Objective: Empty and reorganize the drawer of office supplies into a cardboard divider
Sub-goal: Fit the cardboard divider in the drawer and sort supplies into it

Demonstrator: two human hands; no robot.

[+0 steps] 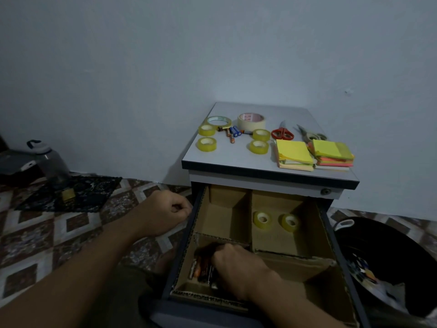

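In the head view, the drawer (pixel 185 254) stands pulled open with the cardboard divider (pixel 224 216) fitted inside it. The right hand (pixel 236 266) reaches into the drawer's near-left compartment, its fingers bent down over a cluster of batteries (pixel 201 268) lying there; the fingertips are blurred, so whether they pinch one cannot be told. The left hand (pixel 165 213) sits just outside the drawer's left wall, fingers curled into a loose fist; whether it grips the rim is unclear. In the drawer's far-right compartment stand two tape rolls (pixel 262 218), apart from each other. Above the drawer, the cabinet top (pixel 236 159) carries loose rolls (pixel 207 144), spare batteries (pixel 233 132), scissors (pixel 282 133) and stacks of sticky notes (pixel 294 152). Right of the drawer stands a black bin (pixel 402 256).
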